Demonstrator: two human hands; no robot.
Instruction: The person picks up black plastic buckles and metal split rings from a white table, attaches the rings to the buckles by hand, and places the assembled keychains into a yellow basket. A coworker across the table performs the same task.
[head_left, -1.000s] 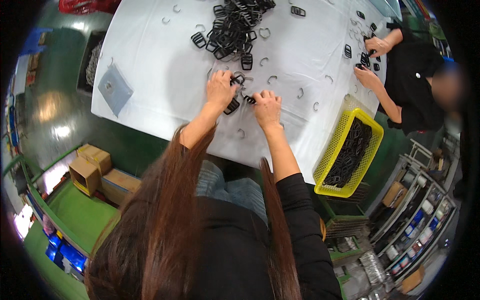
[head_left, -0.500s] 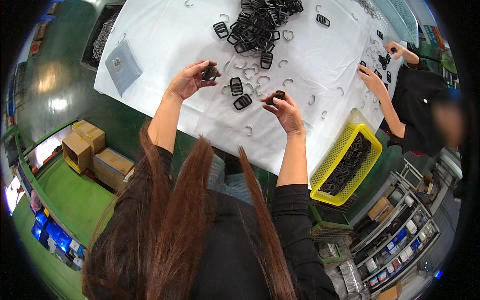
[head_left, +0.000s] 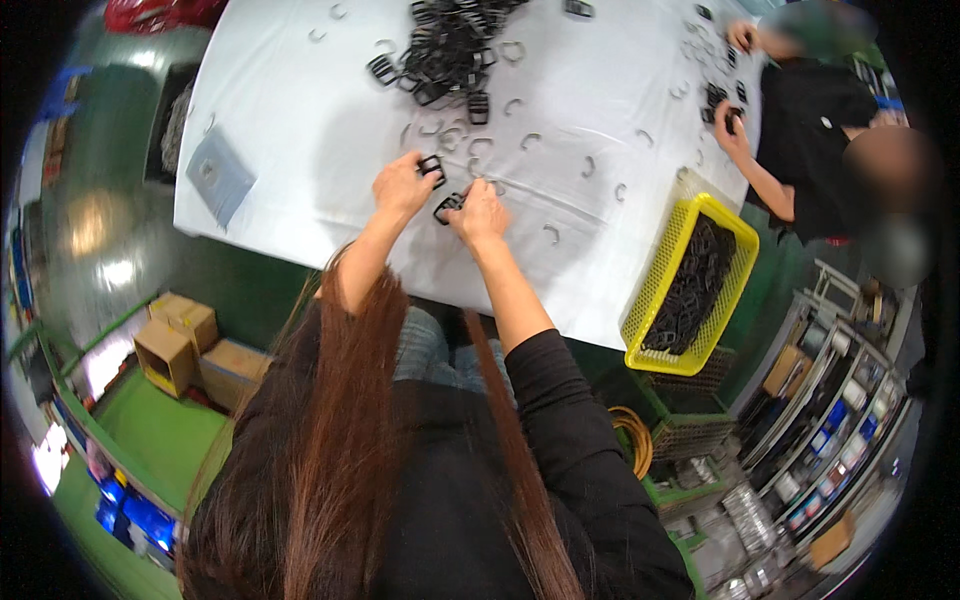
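Observation:
My left hand (head_left: 400, 188) is closed at the edge of a black slotted buckle (head_left: 431, 168), thumb and fingertips on it. Just to its right and nearer me, my right hand (head_left: 482, 213) pinches another black buckle (head_left: 447, 209) low over the white cloth; motion blurs this hand a little. Curved metal wire hooks (head_left: 480, 147) lie scattered just beyond my fingers. Farther off is a heaped pile of black buckles (head_left: 450, 50), with one buckle (head_left: 479, 107) at its near edge.
A yellow basket (head_left: 636, 318) of black parts stands at the table's right edge. A co-worker's hand (head_left: 733, 130) handles a dark piece at far right. A plastic bag (head_left: 220, 177) lies on the white-covered table (head_left: 300, 130) at left. Cardboard boxes (head_left: 165, 355) sit lower left.
Both hands have come together from wide apart, now at two buckles on the cloth. The pieces they held up before no longer show in them. The view has shifted.

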